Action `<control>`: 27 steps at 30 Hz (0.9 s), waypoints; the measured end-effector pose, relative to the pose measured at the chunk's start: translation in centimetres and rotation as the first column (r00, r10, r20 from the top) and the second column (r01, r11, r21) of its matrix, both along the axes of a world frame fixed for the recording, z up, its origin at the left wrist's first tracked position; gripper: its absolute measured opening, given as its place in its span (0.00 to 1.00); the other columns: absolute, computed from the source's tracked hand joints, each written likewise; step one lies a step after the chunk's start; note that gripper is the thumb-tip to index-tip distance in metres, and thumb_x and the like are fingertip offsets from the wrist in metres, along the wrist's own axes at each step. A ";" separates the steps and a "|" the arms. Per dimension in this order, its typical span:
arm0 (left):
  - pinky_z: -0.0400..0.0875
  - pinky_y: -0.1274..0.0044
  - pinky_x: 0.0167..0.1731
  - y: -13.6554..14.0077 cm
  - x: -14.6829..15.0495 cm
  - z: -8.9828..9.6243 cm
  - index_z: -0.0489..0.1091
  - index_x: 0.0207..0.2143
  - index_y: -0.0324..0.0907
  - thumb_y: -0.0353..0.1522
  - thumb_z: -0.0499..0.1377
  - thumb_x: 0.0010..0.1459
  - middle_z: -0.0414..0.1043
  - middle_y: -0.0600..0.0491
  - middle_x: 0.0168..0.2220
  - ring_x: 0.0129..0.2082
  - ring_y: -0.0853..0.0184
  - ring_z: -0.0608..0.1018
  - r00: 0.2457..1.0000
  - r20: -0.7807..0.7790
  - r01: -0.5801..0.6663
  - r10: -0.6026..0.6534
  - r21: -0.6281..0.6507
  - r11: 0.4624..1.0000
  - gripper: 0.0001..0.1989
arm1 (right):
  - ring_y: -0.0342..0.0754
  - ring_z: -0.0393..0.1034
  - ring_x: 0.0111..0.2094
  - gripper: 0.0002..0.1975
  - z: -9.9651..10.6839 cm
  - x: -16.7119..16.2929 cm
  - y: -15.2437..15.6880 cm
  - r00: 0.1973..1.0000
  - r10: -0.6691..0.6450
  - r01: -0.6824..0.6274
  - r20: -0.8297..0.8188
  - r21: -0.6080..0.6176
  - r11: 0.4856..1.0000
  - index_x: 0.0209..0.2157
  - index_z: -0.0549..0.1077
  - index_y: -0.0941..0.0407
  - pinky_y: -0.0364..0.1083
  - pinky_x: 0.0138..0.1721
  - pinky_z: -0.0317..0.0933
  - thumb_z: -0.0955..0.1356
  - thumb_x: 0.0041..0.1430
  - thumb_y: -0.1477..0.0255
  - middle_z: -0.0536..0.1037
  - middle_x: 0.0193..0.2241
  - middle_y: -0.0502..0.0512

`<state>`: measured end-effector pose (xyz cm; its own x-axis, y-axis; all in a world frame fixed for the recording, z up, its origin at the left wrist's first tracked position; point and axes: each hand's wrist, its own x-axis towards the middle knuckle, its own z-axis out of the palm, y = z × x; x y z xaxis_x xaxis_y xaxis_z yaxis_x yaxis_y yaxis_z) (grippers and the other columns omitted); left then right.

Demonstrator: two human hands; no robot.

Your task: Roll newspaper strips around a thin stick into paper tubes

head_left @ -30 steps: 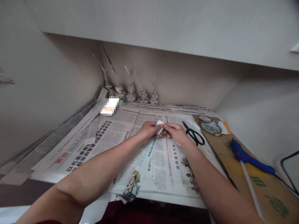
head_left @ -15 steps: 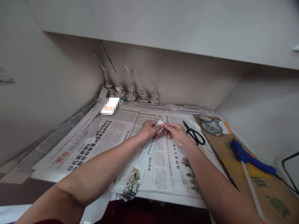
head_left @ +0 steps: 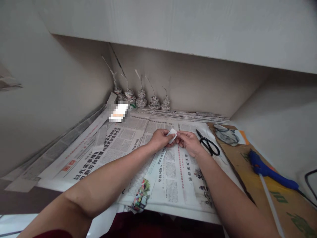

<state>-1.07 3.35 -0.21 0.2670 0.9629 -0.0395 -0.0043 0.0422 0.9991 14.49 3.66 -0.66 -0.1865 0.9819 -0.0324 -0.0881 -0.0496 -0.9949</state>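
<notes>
Between my two hands is a small white piece of paper [head_left: 172,133], pinched over the middle of the newspaper-covered table. My left hand [head_left: 160,138] grips its left side with thumb and fingers. On the right, the fingertips of my right hand [head_left: 189,141] are closed at the paper's edge. Sheets of newspaper [head_left: 170,185] lie beneath both hands. Black-handled scissors [head_left: 209,145] rest just right of my right hand, blades pointing away to the upper left.
Several woven paper gourds [head_left: 141,99] stand along the back wall beside thin rolled paper sticks [head_left: 198,116]. A blurred bright phone-like object [head_left: 119,112] sits at back left. At right, a blue glue gun [head_left: 269,173] lies on cardboard [head_left: 237,158]. A panel [head_left: 173,26] overhangs the table.
The paper now shows a little more of its white face between my fingers. The whole view has shifted slightly, moving everything a bit to the right. Both hands keep their pinch.
</notes>
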 end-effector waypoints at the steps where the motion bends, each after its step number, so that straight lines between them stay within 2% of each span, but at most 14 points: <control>1: 0.69 0.81 0.20 0.0 0.0 0.0 0.69 0.24 0.37 0.35 0.58 0.52 0.69 0.54 0.20 0.18 0.73 0.71 1.000 0.000 -0.003 0.003 -0.007 1.000 0.10 | 0.38 0.59 0.17 0.14 0.0 0.0 0.0 1.000 -0.011 0.011 -0.004 0.005 1.000 0.30 0.75 0.60 0.39 0.16 0.47 0.71 0.46 0.63 0.69 0.16 0.49; 5: 0.69 0.81 0.21 -0.1 0.0 0.1 0.70 0.26 0.36 0.33 0.58 0.52 0.71 0.53 0.22 0.19 0.72 0.72 1.000 -0.004 -0.010 0.010 -0.018 1.000 0.08 | 0.37 0.57 0.17 0.13 -0.1 -0.3 -0.1 0.998 -0.063 0.063 -0.018 0.016 0.998 0.26 0.75 0.60 0.39 0.15 0.45 0.72 0.45 0.63 0.67 0.16 0.48; 12: 0.69 0.80 0.20 0.1 0.0 -0.5 0.70 0.26 0.37 0.35 0.58 0.52 0.71 0.53 0.22 0.19 0.72 0.72 1.000 -0.006 0.000 0.001 0.021 1.000 0.09 | 0.38 0.58 0.17 0.14 -0.2 -0.6 -0.1 0.990 -0.134 0.135 -0.036 0.016 0.991 0.25 0.74 0.60 0.38 0.13 0.43 0.74 0.40 0.64 0.70 0.17 0.50; 19: 0.69 0.81 0.20 -0.3 0.1 -0.3 0.70 0.27 0.36 0.37 0.59 0.51 0.71 0.53 0.22 0.19 0.72 0.72 0.999 0.033 0.007 -0.008 0.003 1.000 0.11 | 0.37 0.55 0.13 0.17 -0.5 -0.6 0.0 0.985 -0.170 0.171 -0.029 0.033 0.985 0.21 0.69 0.58 0.39 0.12 0.42 0.74 0.41 0.59 0.67 0.13 0.48; 21: 0.69 0.81 0.20 -0.4 0.1 0.1 0.71 0.28 0.36 0.37 0.59 0.52 0.70 0.53 0.21 0.19 0.73 0.72 0.997 0.078 0.017 -0.015 -0.025 1.000 0.11 | 0.38 0.57 0.15 0.17 -0.3 -0.4 -0.1 0.989 -0.138 0.139 -0.046 0.021 0.990 0.21 0.69 0.58 0.39 0.13 0.43 0.73 0.43 0.58 0.68 0.15 0.49; 24: 0.69 0.80 0.20 -0.4 0.0 0.6 0.72 0.30 0.35 0.37 0.59 0.53 0.70 0.52 0.21 0.19 0.73 0.71 0.990 0.144 0.022 -0.009 -0.093 0.995 0.12 | 0.40 0.62 0.21 0.15 0.1 0.0 -0.2 0.998 -0.006 0.005 -0.055 -0.016 1.000 0.28 0.73 0.59 0.39 0.16 0.48 0.72 0.46 0.60 0.72 0.21 0.51; 27: 0.69 0.80 0.20 -0.4 -0.1 0.8 0.72 0.30 0.33 0.37 0.59 0.53 0.71 0.50 0.23 0.19 0.73 0.72 0.985 0.170 0.045 -0.023 -0.128 0.991 0.13 | 0.39 0.62 0.22 0.15 0.3 0.3 -0.3 0.996 0.084 -0.084 -0.023 -0.010 0.996 0.33 0.76 0.59 0.39 0.19 0.49 0.72 0.47 0.62 0.72 0.22 0.52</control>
